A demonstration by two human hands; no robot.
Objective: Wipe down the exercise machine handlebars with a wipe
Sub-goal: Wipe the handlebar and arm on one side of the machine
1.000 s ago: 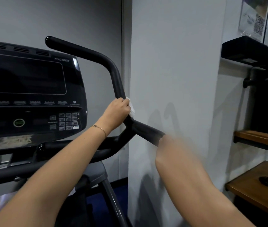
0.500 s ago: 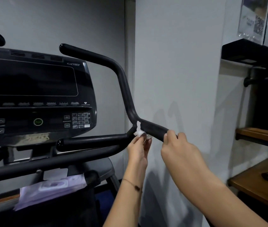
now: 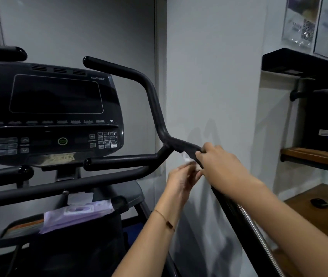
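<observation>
Inspection found both hands working at the right-hand handlebar (image 3: 187,147), on the short stub that slopes down toward the near right from the junction of the bars. The right hand (image 3: 218,166) was wrapped over the lower end of this stub, fingers closed around the bar, apparently to brace it or to hold the spot being cleaned. The left hand (image 3: 181,181) was raised from below, its fingers pinched together on a small white wipe (image 3: 187,159), which lay against the underside of the stub just left of the right hand. The hand was somewhat blurred, so the exact finger placement could not be read. Approach from underneath was judged deliberate: it presents the wipe to the lower face of the bar, which a grip from above would miss.

The tall curved upper section of the handlebar and the horizontal inner bar (image 3: 123,158) stood untouched at this moment. The console (image 3: 51,114) lay to the far left. A purple packet (image 3: 77,213), probably the wipe supply, rested in the tray (image 3: 5,236) below the console, within reach of the left hand. Whether the bars on the left side of the machine had been cleaned could not be determined.
</observation>
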